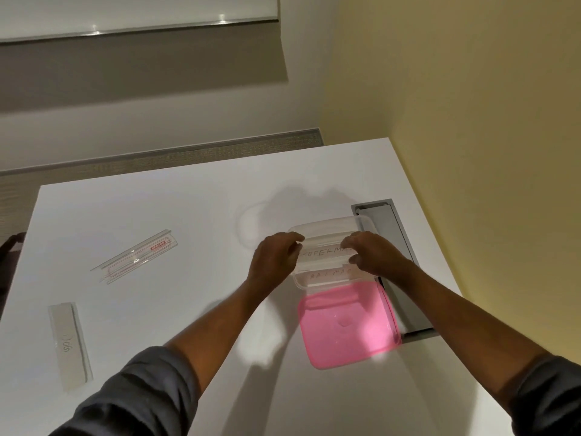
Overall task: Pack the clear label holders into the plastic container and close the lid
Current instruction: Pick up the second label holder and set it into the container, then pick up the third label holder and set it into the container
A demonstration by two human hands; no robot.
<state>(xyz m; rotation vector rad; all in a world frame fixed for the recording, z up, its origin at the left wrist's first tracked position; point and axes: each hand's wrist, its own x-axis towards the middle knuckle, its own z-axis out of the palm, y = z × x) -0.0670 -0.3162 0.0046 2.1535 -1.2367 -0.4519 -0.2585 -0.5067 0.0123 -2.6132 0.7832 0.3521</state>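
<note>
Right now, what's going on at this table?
A person's left hand and right hand are lowering a label holder into the clear container. The pink lid lies off, beside it. Two more holders, one with red print and one handwritten, wait on the table.

Left hand [276, 258]: grips left end of a label holder [327, 253] over the clear container [330, 226].
Right hand [372, 253]: grips its right end.
Pink lid [347, 325]: on the desk [157, 199], just below both hands.
Other holders: two, well left of the left hand, one red-printed [135, 256], one white [69, 344].
</note>
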